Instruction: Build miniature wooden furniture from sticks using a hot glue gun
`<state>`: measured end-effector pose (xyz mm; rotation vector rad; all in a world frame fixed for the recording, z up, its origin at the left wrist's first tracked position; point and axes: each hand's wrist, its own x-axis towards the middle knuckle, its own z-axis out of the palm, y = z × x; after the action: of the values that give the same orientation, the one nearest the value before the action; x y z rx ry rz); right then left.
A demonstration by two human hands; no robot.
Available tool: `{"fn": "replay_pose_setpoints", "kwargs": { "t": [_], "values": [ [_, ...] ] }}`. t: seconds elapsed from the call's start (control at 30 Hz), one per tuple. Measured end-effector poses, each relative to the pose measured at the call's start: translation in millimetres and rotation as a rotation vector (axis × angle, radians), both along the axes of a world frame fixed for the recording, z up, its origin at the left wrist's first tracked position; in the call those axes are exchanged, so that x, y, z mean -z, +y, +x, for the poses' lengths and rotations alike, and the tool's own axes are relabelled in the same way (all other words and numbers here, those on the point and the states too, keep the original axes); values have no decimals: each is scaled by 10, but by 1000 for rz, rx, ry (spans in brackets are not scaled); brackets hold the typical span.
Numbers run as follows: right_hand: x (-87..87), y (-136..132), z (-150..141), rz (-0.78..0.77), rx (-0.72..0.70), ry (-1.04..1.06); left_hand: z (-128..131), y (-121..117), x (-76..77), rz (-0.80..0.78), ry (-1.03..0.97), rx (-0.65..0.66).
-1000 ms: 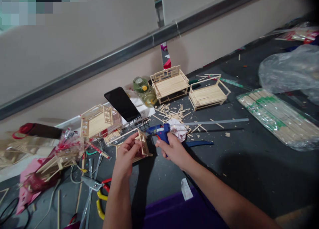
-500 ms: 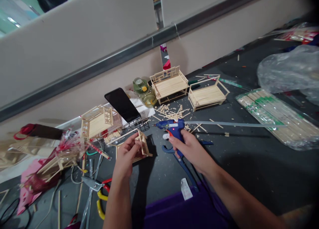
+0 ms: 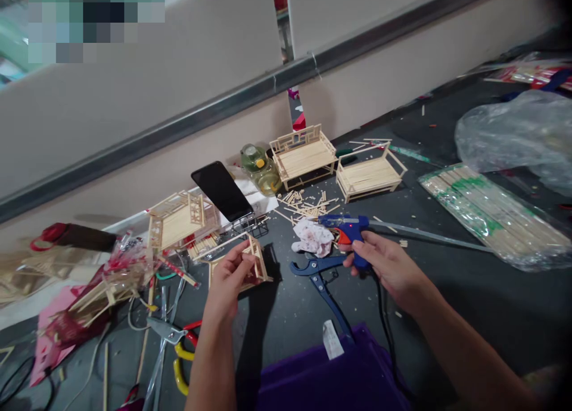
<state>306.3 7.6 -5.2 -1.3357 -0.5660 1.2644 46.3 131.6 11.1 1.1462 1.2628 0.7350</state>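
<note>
My left hand (image 3: pixel 229 283) closes its fingers on a small stick-built piece of furniture (image 3: pixel 258 262), which stands on the dark table; the palm hides part of its frame. In my right hand (image 3: pixel 388 268) is a blue hot glue gun (image 3: pixel 346 222), gripped by its handle. A long clear glue stick (image 3: pixel 429 235) runs out of its back end. The nozzle points left, over a crumpled white tissue (image 3: pixel 313 238). Just below lies a blue cutting tool (image 3: pixel 316 271) with a curved jaw.
Two stick-built benches (image 3: pixel 304 155) (image 3: pixel 370 176) stand at the back beside a green bottle (image 3: pixel 260 170). A phone (image 3: pixel 222 190) leans on a wire stand. Loose stick pieces (image 3: pixel 308 204), pruning shears (image 3: pixel 172 333), a purple cloth-like item (image 3: pixel 313 381) and packed sticks (image 3: pixel 491 214) lie around.
My right hand has moved the glue gun to the right, uncovering the crumpled tissue and more of the blue cutting tool. My left hand has hardly moved.
</note>
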Motion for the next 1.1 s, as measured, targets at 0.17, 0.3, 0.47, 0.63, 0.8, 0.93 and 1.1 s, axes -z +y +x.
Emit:
{"fn": "replay_pose_setpoints", "kwargs": {
  "t": [0.17, 0.3, 0.47, 0.63, 0.8, 0.93, 1.1],
  "values": [
    [172, -57, -22, -177, -103, -190, -8, -3, 8, 23, 9, 29],
    [180, -92, -16, -339, -206, -833, -11, -5, 3, 31, 27, 31],
    [-91, -77, -76, -311, -230, -1444, -13, -2, -15, 27, 56, 24],
    [-345, 33, -453, 20, -309, -1356, -23, -7, -16, 34, 76, 46],
    [-350, 232, -1054, 195, -529, -1324, -73, -17, -90, 351, 262, -85],
    [-251, 409, -1343, 206, -514, -1363, -146, 61, -218, 863, 695, -163],
    [-173, 562, -1393, 179, -476, -1378, -187, 261, -249, 1158, 895, 179]
  ]
}}
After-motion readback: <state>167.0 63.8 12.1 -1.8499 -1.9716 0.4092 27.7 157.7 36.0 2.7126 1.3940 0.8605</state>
